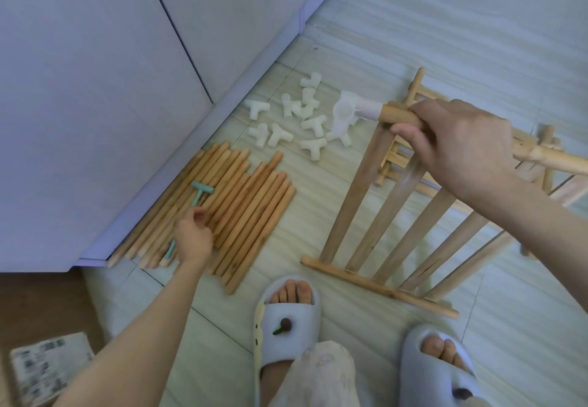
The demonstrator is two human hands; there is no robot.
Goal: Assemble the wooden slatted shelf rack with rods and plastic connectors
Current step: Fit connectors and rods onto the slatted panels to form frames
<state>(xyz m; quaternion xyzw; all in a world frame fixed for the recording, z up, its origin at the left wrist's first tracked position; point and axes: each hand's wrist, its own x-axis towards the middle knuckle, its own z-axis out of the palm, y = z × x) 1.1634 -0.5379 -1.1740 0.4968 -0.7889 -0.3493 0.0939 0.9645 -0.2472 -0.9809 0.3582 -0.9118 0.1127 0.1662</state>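
The right hand (458, 142) is gripping a slatted panel's (397, 216) rail at centre right, its connector (345, 114) possibly slipping off, while the left hand (194, 236) is closing around the mallet (199, 195) atop loose rods (241, 203) at lower left.

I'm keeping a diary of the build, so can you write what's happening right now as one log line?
left hand: gripping green mallet on rod pile | right hand: holding slatted panel rail, white connector fitted | spare connectors: on floor
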